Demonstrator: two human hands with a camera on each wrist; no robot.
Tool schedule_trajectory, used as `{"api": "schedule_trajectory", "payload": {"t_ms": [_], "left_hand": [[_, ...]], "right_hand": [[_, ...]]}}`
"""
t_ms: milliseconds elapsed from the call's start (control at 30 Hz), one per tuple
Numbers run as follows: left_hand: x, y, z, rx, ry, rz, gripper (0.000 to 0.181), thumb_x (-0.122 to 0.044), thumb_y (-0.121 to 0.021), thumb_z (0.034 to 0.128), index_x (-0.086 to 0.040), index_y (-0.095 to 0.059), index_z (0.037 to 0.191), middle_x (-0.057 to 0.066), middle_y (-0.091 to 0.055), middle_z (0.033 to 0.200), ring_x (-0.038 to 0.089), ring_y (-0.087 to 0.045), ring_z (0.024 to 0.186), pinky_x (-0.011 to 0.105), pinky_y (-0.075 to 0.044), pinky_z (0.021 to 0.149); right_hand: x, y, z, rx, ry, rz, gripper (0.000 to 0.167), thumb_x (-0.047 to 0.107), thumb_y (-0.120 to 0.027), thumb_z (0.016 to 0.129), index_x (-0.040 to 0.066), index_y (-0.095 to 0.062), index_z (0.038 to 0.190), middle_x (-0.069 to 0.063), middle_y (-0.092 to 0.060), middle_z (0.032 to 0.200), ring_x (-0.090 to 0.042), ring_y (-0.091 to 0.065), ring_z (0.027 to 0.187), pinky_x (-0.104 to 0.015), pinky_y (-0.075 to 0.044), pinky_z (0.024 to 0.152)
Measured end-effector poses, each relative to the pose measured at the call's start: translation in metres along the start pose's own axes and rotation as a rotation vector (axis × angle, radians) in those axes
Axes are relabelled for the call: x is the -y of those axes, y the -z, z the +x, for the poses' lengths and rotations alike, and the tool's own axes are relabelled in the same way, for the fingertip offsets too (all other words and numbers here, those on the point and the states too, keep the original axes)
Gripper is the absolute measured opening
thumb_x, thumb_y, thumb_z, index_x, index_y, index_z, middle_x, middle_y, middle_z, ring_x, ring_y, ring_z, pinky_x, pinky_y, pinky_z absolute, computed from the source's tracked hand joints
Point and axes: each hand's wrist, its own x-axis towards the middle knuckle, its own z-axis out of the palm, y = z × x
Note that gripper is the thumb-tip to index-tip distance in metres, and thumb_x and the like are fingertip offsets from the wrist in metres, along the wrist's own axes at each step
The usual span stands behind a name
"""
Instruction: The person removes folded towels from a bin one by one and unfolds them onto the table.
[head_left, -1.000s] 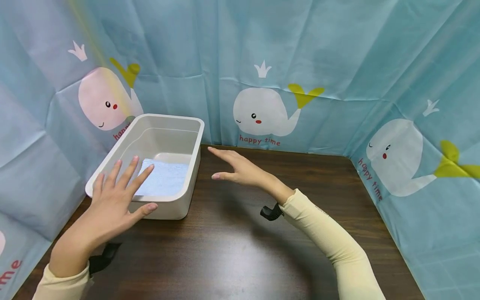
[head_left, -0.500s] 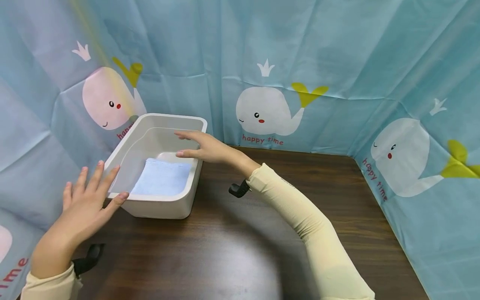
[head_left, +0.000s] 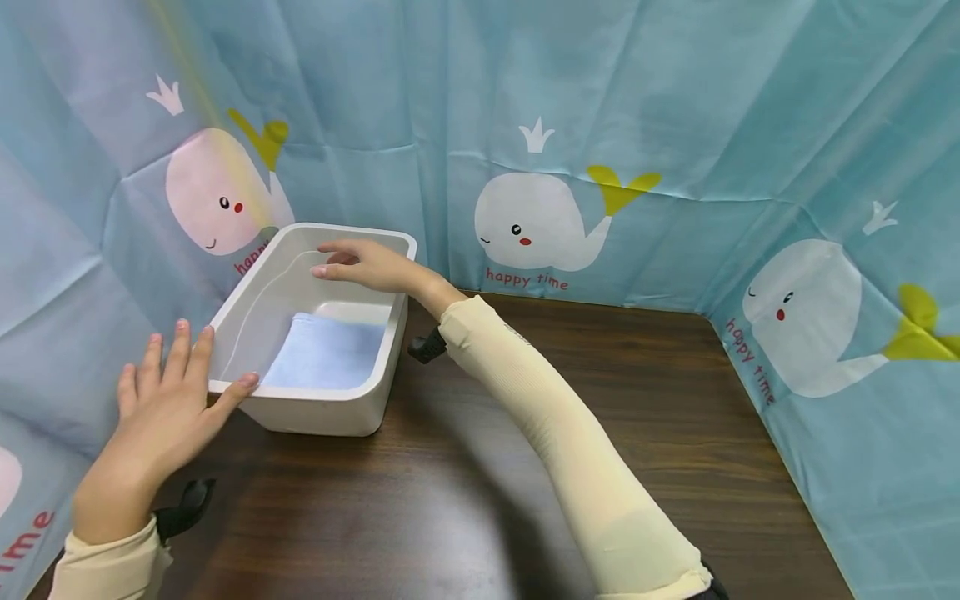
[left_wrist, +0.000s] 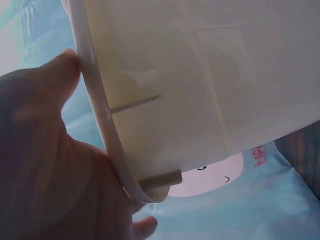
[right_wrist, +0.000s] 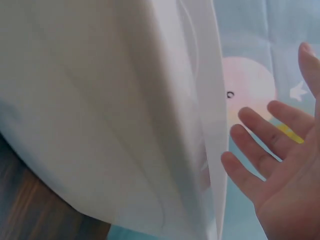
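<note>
A light grey plastic bin [head_left: 318, 421] stands at the back left of the table. On its floor lies a folded light blue cloth [head_left: 326, 354]. My left hand [head_left: 161, 417] is at the bin's near left corner, its fingers straight and spread. In the left wrist view, the thumb and palm of that hand [left_wrist: 65, 150] touch the bin's rim [left_wrist: 95, 90]. Over the bin's opening reaches my right hand [head_left: 367, 265], above the cloth and apart from it. The right wrist view shows that hand [right_wrist: 285, 160] with spread, relaxed fingers and nothing in them.
Light blue curtains [head_left: 690, 108] printed with whales enclose the dark wood table [head_left: 600, 375] at the back and sides. The bin stands close to the left and back curtains. Black wrist mounts [head_left: 427, 344] stick out below both wrists.
My right hand has moved left, from beside the bin to over its opening. The left hand has shifted left from over the bin's front to its near left corner.
</note>
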Motion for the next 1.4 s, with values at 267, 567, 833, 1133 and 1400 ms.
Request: {"api": "schedule_trajectory", "payload": {"t_ms": [267,567,833,1133,1400], "left_hand": [[-0.003,0.004,0.001,0.036,0.055,0.014,0.096,-0.063,-0.037,0.0985,0.005,-0.002,0.156,0.03,0.013,0.162,0.053,0.019,0.147,0.077,0.009,0.109],[-0.003,0.002,0.002,0.032,0.051,0.013,0.095,-0.063,-0.039,0.0981,0.003,-0.005,0.157,0.026,0.014,0.163,0.055,0.018,0.147,0.078,0.006,0.108],[-0.006,0.001,0.002,0.018,0.053,0.008,0.094,-0.064,-0.039,0.0979,0.003,-0.008,0.157,0.026,0.012,0.164,0.055,0.015,0.148,0.078,0.003,0.108],[-0.004,0.001,-0.004,-0.004,0.067,0.006,0.093,-0.063,-0.041,0.0973,0.001,-0.01,0.157,0.027,0.011,0.164,0.055,0.015,0.148,0.079,0.004,0.108],[-0.006,0.0,-0.002,-0.008,0.078,0.004,0.094,-0.064,-0.041,0.097,0.0,-0.01,0.158,0.025,0.012,0.164,0.054,0.016,0.148,0.078,0.004,0.109]], "right_hand": [[0.005,-0.003,0.025,-0.051,-0.043,0.075,0.058,0.044,-0.059,0.097,0.019,-0.047,0.148,0.002,-0.055,0.147,-0.006,-0.052,0.132,-0.014,-0.043,0.102],[0.008,-0.014,0.044,-0.109,-0.089,0.111,0.058,0.041,-0.065,0.094,0.018,-0.051,0.145,0.0,-0.054,0.148,-0.008,-0.054,0.129,-0.015,-0.045,0.099],[-0.002,-0.031,0.053,-0.166,-0.141,0.228,0.054,0.032,-0.07,0.092,0.013,-0.057,0.14,-0.005,-0.062,0.139,-0.014,-0.058,0.125,-0.021,-0.046,0.102],[-0.021,-0.054,0.055,-0.197,-0.21,0.331,0.045,0.019,-0.076,0.087,0.014,-0.066,0.13,-0.007,-0.071,0.126,-0.017,-0.064,0.119,-0.021,-0.05,0.096],[-0.018,-0.054,0.058,-0.207,-0.278,0.32,0.041,0.017,-0.075,0.087,0.014,-0.068,0.128,-0.003,-0.068,0.131,-0.017,-0.062,0.12,-0.023,-0.048,0.098]]}}
